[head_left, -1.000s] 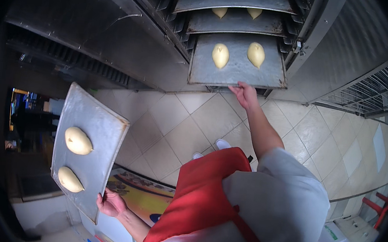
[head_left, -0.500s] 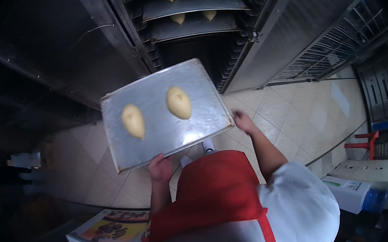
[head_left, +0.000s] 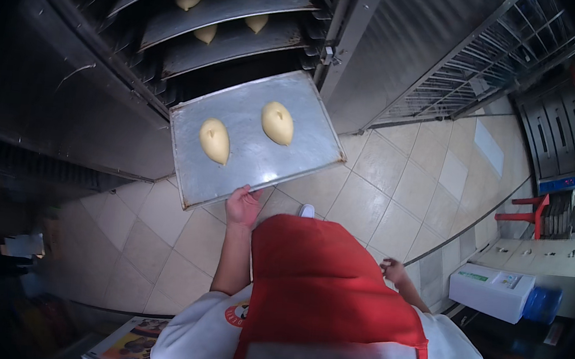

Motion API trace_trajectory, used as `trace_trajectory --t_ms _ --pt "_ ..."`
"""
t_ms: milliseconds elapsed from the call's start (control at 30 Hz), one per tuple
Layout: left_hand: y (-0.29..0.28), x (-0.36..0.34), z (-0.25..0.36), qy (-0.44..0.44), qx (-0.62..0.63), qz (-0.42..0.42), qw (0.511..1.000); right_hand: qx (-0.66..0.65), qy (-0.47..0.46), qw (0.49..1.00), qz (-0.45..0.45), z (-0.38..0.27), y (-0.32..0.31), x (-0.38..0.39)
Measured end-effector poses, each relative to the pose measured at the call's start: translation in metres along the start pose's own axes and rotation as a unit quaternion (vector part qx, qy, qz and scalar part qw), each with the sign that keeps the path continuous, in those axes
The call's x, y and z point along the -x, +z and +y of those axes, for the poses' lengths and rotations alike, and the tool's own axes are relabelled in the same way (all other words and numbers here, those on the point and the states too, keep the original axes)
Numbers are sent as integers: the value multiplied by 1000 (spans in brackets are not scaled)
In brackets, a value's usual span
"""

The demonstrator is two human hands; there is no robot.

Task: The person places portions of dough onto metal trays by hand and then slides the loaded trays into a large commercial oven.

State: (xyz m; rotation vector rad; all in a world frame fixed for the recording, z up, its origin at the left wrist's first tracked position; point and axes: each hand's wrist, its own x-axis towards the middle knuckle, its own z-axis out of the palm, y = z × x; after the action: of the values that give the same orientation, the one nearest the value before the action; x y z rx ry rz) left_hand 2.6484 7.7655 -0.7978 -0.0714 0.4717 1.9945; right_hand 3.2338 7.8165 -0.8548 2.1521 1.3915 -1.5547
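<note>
My left hand (head_left: 243, 206) is closed on the near edge of a metal baking tray (head_left: 232, 185), with fingers under the rim. Two pale yellow dough pieces lie on it, a left dough piece (head_left: 214, 142) and a right dough piece (head_left: 277, 122), each pointed toward me. The tray's far edge reaches the opening of a tall rack cabinet (head_left: 146, 92), below its loaded shelves; whether it rests on rails I cannot tell. My right hand (head_left: 396, 271) hangs beside my red apron, away from the tray, loosely open and holding nothing.
Inside the cabinet, an upper tray (head_left: 240, 19) and a lower tray (head_left: 237, 51) carry similar dough. An open metal door (head_left: 373, 57) stands to the right. Farther right are a wire rack (head_left: 461, 65), a red stool (head_left: 537, 214) and a white water dispenser (head_left: 486, 289).
My right hand has let go of the tray and dropped to my side. The tray has moved closer to the cabinet, with my left hand still on its near edge.
</note>
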Motion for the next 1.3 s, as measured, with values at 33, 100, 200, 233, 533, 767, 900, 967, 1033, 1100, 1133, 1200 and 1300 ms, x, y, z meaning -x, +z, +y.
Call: trace_trajectory --t_ms 33,100,200,233,533,767,900,967,1033,1100,1133,1200,1300 --pt "2 -5 5 15 -13 14 1000 -9 -18 1000 2 -32 -8 3" --pt "5 -26 15 20 -36 32 999 -3 -54 999 9 -87 -25 18" --pt "7 -69 23 19 -50 56 997 -12 -124 991 39 -129 -54 -5" --pt "8 -89 24 27 -52 64 996 -23 -147 988 49 -140 -55 -15" --pt "-22 -220 70 -39 -34 -20 998 -29 -142 985 90 -188 -65 7" --pt "-15 -331 133 -13 -52 23 998 17 -50 992 114 -179 -51 -8" --pt "91 -336 32 11 -115 11 993 -86 -1 981 175 -141 -52 -12" --pt "89 -366 -23 -57 -254 32 965 -102 10 974 202 -120 -56 -24" --pt "93 -382 -87 -140 -387 41 910 -130 28 966 223 -99 -50 -51" --pt "98 -389 -154 -221 -500 40 836 -169 72 955 231 -78 -53 -72" --pt "103 -392 -192 -259 -547 31 795 -198 86 952 217 -65 -53 -79" --pt "117 -394 -273 -330 -619 3 713 -251 114 941 196 -27 -58 -97" --pt "148 -397 -389 -373 -682 -26 629 -308 188 920 153 23 -85 -127"
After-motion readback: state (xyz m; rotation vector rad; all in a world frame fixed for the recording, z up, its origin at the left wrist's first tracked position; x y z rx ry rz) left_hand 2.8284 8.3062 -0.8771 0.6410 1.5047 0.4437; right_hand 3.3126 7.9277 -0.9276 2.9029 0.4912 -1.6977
